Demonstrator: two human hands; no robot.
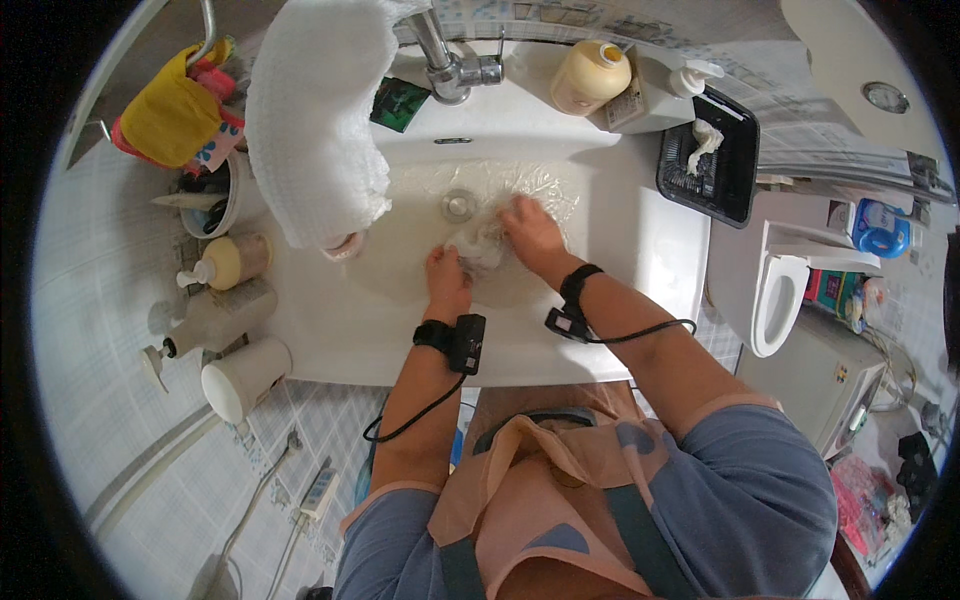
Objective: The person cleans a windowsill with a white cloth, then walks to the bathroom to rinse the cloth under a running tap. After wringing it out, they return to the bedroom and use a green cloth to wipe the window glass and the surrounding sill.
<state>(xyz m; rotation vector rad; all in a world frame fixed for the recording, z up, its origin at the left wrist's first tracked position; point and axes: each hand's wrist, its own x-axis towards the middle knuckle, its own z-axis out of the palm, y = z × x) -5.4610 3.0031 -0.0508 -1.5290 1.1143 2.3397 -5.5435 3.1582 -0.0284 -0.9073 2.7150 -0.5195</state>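
Note:
A pale, wet cloth (480, 246) lies bunched in the shallow water of a white washbasin (330, 337). My left hand (448, 279) grips its near left side, thumb and fingers together. At its right side my right hand (531, 231) has curled fingers on the cloth; these fingertips are blurred. Ripples spread over the water around the right hand. Just beyond the cloth shows the round metal drain plug (458, 205). Black straps with small devices and cables sit on both wrists.
A white textured towel (319, 120) hangs over the basin's left side, close to the chrome faucet (450, 75). Behind right stand a yellow bottle (589, 79), a pump bottle (660, 97) and a black tray (739, 161). Several bottles (225, 319) line the left wall.

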